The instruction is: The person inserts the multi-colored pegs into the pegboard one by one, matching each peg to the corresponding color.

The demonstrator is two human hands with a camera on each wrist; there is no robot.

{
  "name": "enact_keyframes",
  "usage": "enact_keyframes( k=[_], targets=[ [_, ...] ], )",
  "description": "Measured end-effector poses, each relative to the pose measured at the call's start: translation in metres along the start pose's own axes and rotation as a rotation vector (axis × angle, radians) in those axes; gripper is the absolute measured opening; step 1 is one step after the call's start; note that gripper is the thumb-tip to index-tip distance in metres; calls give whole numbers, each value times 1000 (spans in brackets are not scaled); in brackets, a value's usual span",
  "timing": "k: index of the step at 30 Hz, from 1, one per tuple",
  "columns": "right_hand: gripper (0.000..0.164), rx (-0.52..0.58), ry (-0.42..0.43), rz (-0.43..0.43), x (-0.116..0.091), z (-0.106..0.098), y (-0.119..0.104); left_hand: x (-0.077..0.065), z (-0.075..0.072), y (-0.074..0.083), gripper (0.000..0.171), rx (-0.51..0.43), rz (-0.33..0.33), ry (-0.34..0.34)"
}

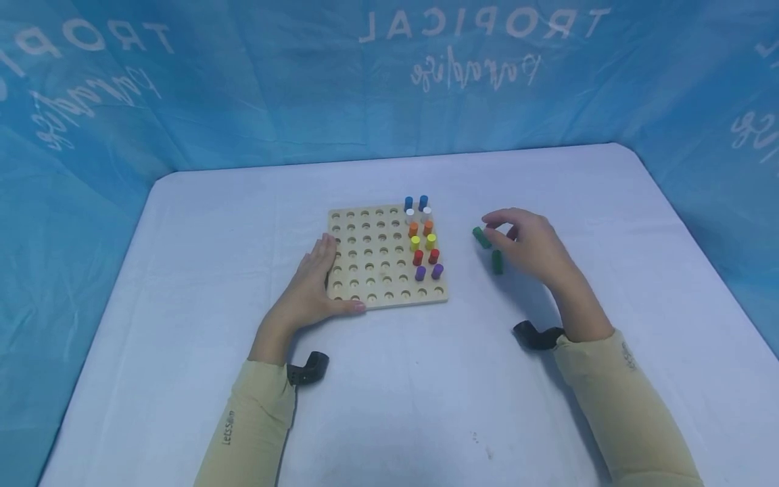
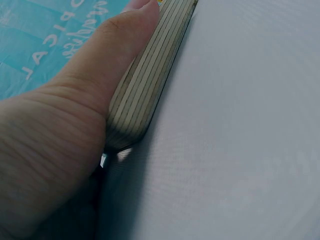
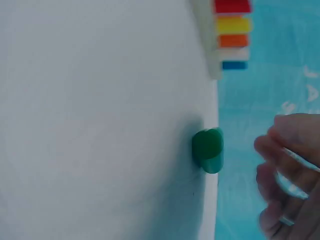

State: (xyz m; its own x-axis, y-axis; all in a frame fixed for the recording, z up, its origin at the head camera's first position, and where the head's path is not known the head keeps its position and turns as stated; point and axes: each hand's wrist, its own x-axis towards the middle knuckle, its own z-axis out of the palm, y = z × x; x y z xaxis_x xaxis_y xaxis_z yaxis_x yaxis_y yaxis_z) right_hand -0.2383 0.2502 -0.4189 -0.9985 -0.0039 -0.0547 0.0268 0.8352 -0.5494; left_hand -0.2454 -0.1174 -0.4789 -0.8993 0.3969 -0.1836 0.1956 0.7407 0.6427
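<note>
A square wooden pegboard [image 1: 374, 264] lies on the table. My left hand [image 1: 310, 287] rests at its near left corner, fingers straight along the left side and thumb along the front edge. The left wrist view shows that thumb [image 2: 110, 55] against the layered board edge [image 2: 150, 75]. Along the board's right side stand pairs of blue, white, orange, yellow, red and purple pegs [image 1: 418, 258]. To the right lie two green pegs, a farther one [image 1: 481, 237] and a nearer one [image 1: 498, 262]. Over them hovers my right hand [image 1: 528, 243], fingers loosely bent, no peg visible between them.
A white cloth [image 1: 414, 392] covers the table. Blue printed curtains [image 1: 389, 101] hang behind and at both sides. A black wrist device sits at the left cuff [image 1: 310, 368] and another at the right cuff [image 1: 535, 336].
</note>
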Motion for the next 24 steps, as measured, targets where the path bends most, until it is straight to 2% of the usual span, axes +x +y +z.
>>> enact_keyframes(
  k=[5,12,18,24],
  targets=[
    [40,-12,-65,64,13,8,14,-1,-1,-1,141,-2,0,3],
    [47,-46,-129,87,26,16,19,-1,1,-3,140,-8,-2,3],
    [48,-88,-168,107,28,18,18,0,2,-2,140,-12,-2,-2],
    [44,-85,-174,85,25,15,14,0,1,-2,140,-11,-2,-2]
  ],
)
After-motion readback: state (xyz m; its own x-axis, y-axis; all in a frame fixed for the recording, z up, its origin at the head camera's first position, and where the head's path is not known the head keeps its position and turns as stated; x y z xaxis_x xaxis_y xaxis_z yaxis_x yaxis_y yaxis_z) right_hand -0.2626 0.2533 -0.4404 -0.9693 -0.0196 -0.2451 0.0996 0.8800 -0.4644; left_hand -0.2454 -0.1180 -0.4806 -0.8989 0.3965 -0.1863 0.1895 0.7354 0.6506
